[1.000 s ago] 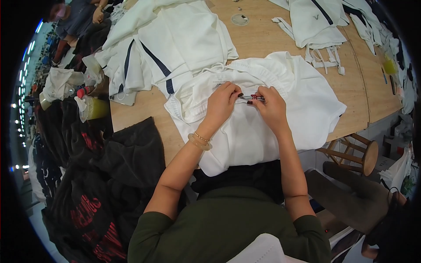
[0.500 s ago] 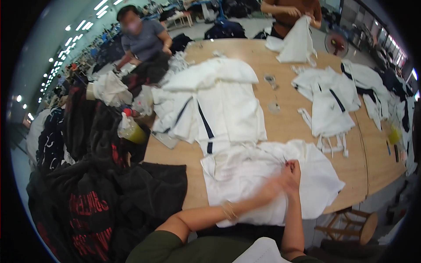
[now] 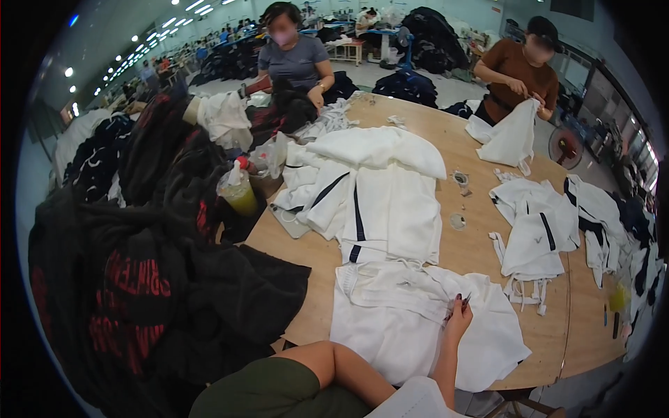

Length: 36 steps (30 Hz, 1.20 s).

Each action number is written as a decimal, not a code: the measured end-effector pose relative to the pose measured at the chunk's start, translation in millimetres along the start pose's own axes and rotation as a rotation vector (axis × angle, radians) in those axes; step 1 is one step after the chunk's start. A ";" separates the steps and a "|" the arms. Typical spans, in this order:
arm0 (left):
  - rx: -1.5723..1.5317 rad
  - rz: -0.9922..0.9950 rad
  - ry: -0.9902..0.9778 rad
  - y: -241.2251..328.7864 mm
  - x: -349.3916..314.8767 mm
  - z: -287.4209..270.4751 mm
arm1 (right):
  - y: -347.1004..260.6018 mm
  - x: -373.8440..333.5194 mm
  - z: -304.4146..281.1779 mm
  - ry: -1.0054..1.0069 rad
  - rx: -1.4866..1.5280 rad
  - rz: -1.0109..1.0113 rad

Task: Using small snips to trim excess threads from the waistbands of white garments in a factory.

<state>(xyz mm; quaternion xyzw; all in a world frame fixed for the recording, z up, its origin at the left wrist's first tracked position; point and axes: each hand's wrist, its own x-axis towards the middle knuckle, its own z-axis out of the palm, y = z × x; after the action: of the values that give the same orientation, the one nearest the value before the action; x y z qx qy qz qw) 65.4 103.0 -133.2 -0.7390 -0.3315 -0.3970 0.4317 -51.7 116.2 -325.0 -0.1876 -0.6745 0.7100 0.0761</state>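
My right hand [image 3: 458, 322] is closed around small dark thread snips [image 3: 466, 299], whose tip sticks out past the fingers. It rests over a white garment [image 3: 390, 334] with a gathered waistband, spread at the table's near edge. Of my left arm [image 3: 348, 366] I see the bent elbow and part of the forearm; the left hand is out of sight behind a white shape at the lower edge. Just beyond lies a stack of white garments [image 3: 401, 209] with dark navy stripes.
Dark garments with red print [image 3: 230, 292] hang over the left side, near a cup of yellow-green drink [image 3: 239, 193]. More white garments [image 3: 533, 230] lie to the right on the wooden table [image 3: 467, 251]. Two co-workers stand across; one holds white cloth [image 3: 512, 136].
My left hand has drawn back from the right hand toward my body and out of view. The view has tilted up, showing more of the room. The right hand stays at the white garment.
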 end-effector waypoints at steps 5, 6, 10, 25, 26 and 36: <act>-0.043 -0.067 -0.068 -6.3 -6.1 -18.6 | 14.5 8.2 -20.7 0.053 0.127 -0.062; -0.048 -0.087 -0.081 -7.0 -7.6 -21.9 | 14.5 9.9 -18.1 0.041 0.138 -0.068; -0.086 -0.194 -0.128 -0.8 -19.9 -42.2 | 1.1 2.2 -9.9 0.040 0.158 -0.035; -0.740 -0.328 -0.164 24.1 -38.5 -56.8 | 9.0 6.8 -16.0 -0.020 0.068 -0.044; -0.785 -0.333 -0.165 25.1 -39.4 -56.9 | 8.0 5.8 -16.5 -0.042 0.068 -0.041; -1.142 -0.446 -0.252 34.0 -61.7 -91.5 | 9.7 -0.1 -21.7 -0.069 0.093 -0.005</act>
<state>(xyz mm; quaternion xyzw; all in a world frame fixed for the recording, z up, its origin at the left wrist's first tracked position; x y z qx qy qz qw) 37.5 -2.4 -171.3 -0.8073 -0.2616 -0.5019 -0.1672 -42.1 135.5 -335.0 -0.1578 -0.6433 0.7465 0.0631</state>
